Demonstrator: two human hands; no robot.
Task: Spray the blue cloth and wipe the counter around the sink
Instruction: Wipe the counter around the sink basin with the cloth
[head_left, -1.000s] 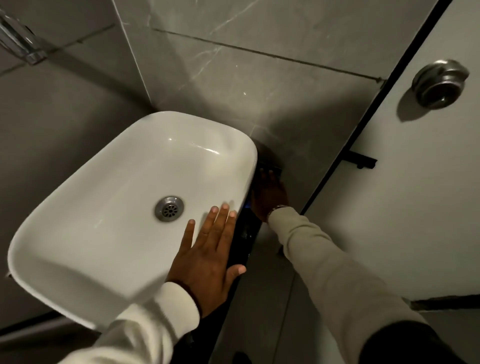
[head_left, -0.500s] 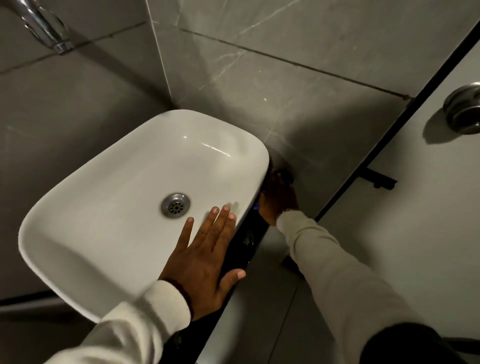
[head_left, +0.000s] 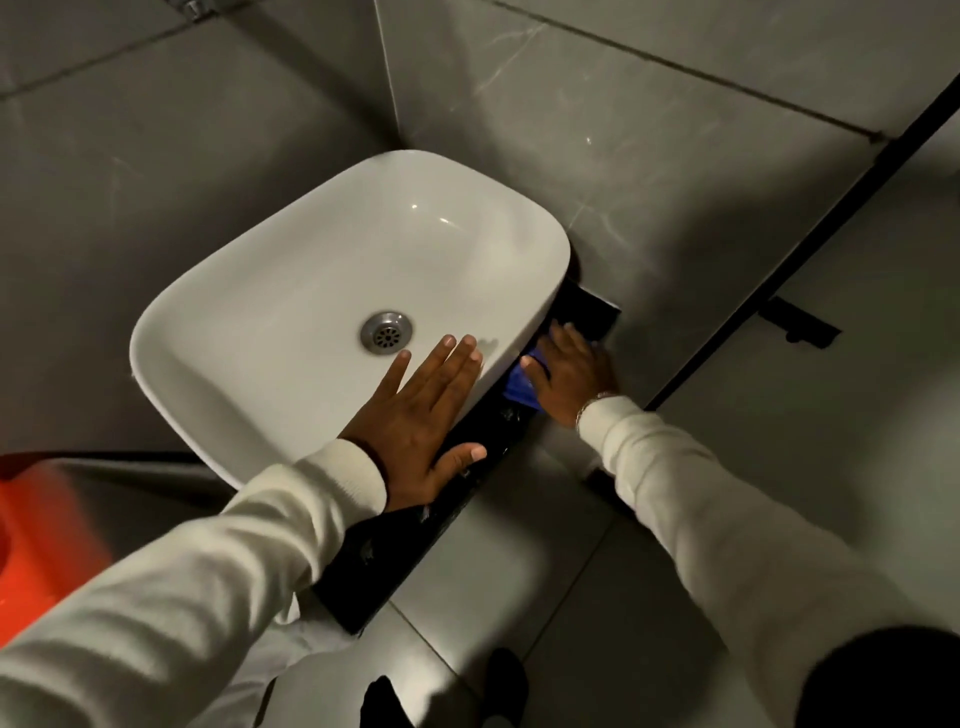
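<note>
A white rectangular basin (head_left: 291, 291) sits on a narrow black counter (head_left: 410, 540) in a corner of grey tiled walls. My left hand (head_left: 421, 415) lies flat with fingers spread on the basin's near right rim, thumb over the counter. My right hand (head_left: 569, 371) presses a blue cloth (head_left: 519, 387) onto the black counter strip just right of the basin. Most of the cloth is hidden under the hand. No spray bottle is in view.
A metal drain (head_left: 387, 332) sits in the basin's middle. An orange object (head_left: 36, 525) shows at the lower left edge. A pale partition with a black frame and bracket (head_left: 797, 322) stands to the right. Grey floor tiles (head_left: 545, 597) lie below the counter.
My right hand with the cloth has slid back along the counter toward me, out from the far corner, so the blue cloth now shows. The camera view shifted; my left hand stayed on the rim.
</note>
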